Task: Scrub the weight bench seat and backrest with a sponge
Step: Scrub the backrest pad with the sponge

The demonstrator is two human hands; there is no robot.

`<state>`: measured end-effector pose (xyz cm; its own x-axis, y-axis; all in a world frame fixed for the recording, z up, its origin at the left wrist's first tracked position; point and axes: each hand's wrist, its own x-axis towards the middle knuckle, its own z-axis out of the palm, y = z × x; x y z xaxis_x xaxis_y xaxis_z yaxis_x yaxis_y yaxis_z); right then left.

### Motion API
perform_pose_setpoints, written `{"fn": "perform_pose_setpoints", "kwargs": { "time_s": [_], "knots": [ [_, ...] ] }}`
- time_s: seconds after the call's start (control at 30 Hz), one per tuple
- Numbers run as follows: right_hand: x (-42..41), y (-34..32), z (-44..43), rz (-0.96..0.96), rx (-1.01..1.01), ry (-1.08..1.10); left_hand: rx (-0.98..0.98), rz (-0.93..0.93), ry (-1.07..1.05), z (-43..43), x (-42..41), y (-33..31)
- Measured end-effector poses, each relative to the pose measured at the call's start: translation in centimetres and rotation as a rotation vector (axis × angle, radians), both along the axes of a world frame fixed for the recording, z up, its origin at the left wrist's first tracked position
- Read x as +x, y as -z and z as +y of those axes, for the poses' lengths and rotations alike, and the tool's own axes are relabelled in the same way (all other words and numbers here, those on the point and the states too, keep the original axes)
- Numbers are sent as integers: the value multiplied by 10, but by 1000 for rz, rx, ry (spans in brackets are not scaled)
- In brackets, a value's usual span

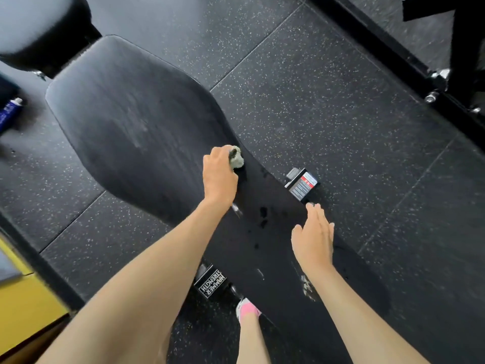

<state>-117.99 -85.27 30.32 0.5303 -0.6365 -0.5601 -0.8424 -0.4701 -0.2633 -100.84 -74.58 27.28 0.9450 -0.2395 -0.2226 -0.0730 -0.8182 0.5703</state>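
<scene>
My left hand (219, 177) is clenched around a pale, foamy sponge (237, 159), which pokes out past my knuckles and presses on the long black padded bench backrest (136, 122) at its narrow waist, near the right edge. The wide end of the pad runs off toward 10 o'clock; the narrower black seat section (275, 248) comes down toward 5 o'clock, with wet dark spots and a few pale streaks on it.

My right hand (313, 243) lies flat — fingers extended and close together, palm down on the seat's right edge, holding nothing.

At 2 o'clock from that hand, a black frame bracket with a red-and-white label (301, 183) sits just beside the pad. Below the seat's left edge, a black plate lettered HAMMER STRENGTH (213, 282). A blue tube with a white cap (9, 110) lies on the speckled black rubber floor (328, 114) at 9 o'clock — well apart from the sponge.
</scene>
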Motion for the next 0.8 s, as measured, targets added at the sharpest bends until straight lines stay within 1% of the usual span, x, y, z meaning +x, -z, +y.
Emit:
{"fn": "perform_pose_setpoints", "kwargs": {
  "time_s": [0.07,0.13,0.17,0.2,0.23,0.27,0.3,0.37,0.4,0.43,0.47,0.57,0.6,0.63,0.67,0.7,0.77,0.8],
  "knots": [
    [-5,0,-9,33,5,-43,72,-11,366,-15,-42,8],
    [-7,4,-19,66,15,-69,71,-11,800,-21,-71,10],
    [-8,5,-24,78,18,-78,82,-60,977,-20,-71,9],
    [-8,7,-27,90,24,-90,104,-144,1074,-17,-62,8],
    [-8,7,-29,102,38,-103,144,-225,1055,-15,-47,7],
    [-8,8,-31,110,51,-122,207,-251,939,-16,-28,9],
    [-8,9,-32,116,56,-145,269,-246,743,-18,-9,9],
    [-9,11,-34,110,44,-177,280,-190,279,-23,17,8],
    [-10,12,-34,106,36,-189,259,-158,153,-28,16,5],
    [-11,13,-34,103,30,-199,246,-159,154,-34,7,5],
    [-12,15,-32,99,27,-200,226,-186,270,-39,-6,7],
    [-12,18,-30,101,18,-169,172,-237,920,-34,-40,12],
    [-11,20,-30,107,14,-166,188,-240,1059,-29,-28,9],
    [-10,21,-31,112,13,-169,232,-237,1072,-27,-8,6],
    [-9,22,-31,116,18,-174,303,-227,982,-25,13,4],
    [-8,24,-31,119,26,-173,342,-227,797,-23,33,2],
    [-8,27,-32,123,22,-166,353,-209,393,-25,51,1],
    [-8,28,-33,133,16,-169,339,-203,307,-30,46,1]
  ]
}}
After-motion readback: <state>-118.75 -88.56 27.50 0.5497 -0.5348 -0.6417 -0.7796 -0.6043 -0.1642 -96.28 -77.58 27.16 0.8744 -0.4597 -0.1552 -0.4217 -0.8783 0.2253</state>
